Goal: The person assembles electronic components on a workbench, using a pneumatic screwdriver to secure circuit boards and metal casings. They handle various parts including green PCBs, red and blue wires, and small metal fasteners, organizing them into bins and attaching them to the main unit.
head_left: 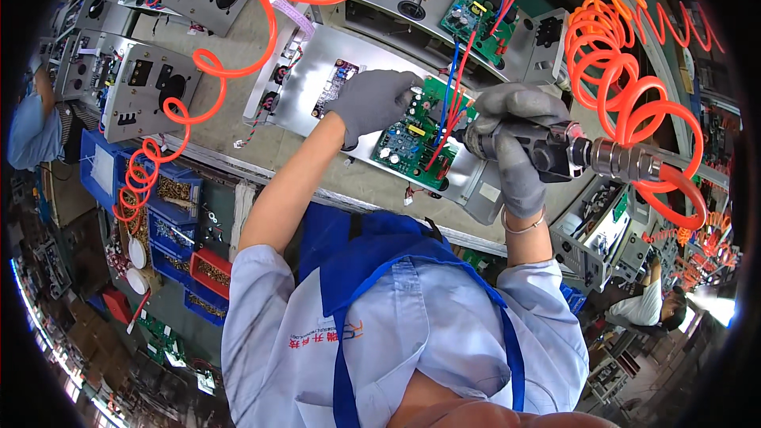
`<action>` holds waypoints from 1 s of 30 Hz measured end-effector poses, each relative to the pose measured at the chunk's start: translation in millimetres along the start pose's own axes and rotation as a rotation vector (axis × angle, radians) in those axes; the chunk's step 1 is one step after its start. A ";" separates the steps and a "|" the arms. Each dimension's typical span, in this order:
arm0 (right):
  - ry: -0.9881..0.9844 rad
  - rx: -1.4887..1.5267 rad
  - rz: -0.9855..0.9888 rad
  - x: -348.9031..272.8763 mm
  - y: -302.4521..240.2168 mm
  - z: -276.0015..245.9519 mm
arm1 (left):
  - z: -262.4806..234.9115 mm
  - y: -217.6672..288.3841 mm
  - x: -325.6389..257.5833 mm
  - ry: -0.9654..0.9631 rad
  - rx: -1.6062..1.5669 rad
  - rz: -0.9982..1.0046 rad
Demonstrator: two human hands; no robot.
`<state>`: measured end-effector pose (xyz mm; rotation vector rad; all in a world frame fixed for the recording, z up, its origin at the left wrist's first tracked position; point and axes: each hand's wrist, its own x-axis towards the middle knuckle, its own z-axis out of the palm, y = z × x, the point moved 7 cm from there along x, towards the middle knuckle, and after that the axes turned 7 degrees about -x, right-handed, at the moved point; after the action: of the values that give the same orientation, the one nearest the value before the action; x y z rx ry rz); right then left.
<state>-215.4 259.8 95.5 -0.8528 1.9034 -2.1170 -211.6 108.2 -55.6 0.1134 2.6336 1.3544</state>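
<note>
My right hand (517,139), in a grey glove, is wrapped round a black air screwdriver (547,150) with a metal hose fitting. The tool lies nearly level, its nose toward a green circuit board (404,152); whether its tip touches anything is hidden. My gloved left hand (379,107) is closed over the board's upper left edge, fingertips together. What they hold, if anything, cannot be made out. Red and blue wires (455,115) rise from the board between my hands. Beneath it lies a silver metal chassis (305,63), with a smaller board (337,83) beside my left hand.
Another chassis (444,20) with boards lies beyond. Grey metal housings (151,83) stand at the left. An orange coiled hose (618,87) hangs at the right, another coiled hose (273,24) at the left. Blue bins (170,222) of small parts sit lower left. Other people are farther off.
</note>
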 end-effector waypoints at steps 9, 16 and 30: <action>0.067 0.115 0.322 -25.1 43.2 -20.5 | -4.3 9.7 -0.6 0.029 0.013 0.045; 0.037 0.050 0.022 -7.0 -47.6 -28.6 | -2.0 13.5 4.8 -0.032 -0.002 0.129; 0.203 -1.239 0.683 -191.2 141.1 -259.5 | 1.7 31.8 0.1 -0.052 -0.030 -0.096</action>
<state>-226.2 550.9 -101.8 0.0056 2.9666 -0.5239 -211.8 128.1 -30.8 0.0177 2.5397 1.3409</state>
